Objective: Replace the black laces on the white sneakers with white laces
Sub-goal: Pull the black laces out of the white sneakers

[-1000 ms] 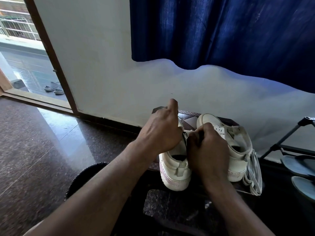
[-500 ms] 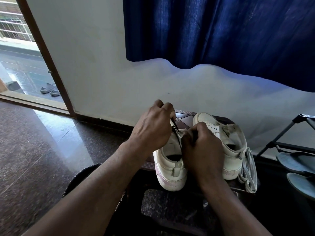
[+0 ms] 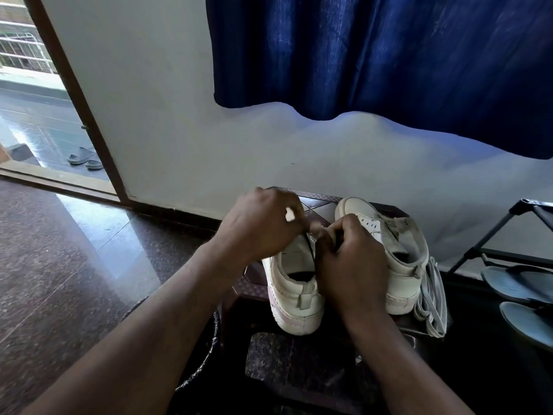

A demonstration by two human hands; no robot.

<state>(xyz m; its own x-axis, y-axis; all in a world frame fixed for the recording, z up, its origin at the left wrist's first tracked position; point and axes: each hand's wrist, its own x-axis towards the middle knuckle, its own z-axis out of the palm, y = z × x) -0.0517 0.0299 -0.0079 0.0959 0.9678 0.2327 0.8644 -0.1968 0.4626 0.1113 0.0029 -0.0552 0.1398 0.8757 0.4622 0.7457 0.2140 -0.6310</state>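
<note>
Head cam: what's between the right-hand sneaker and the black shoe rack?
A bundle of white laces lies there, close beside the outer side of the right-hand sneaker and short of the black shoe rack. The head view shows it.

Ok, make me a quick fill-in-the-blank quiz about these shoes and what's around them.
Between the left hand and right hand, the lace leaving the sneaker is ___.
The curtain overhead is ___.
The spare laces beside the other sneaker are ___.
Missing words: black; blue; white.
</note>
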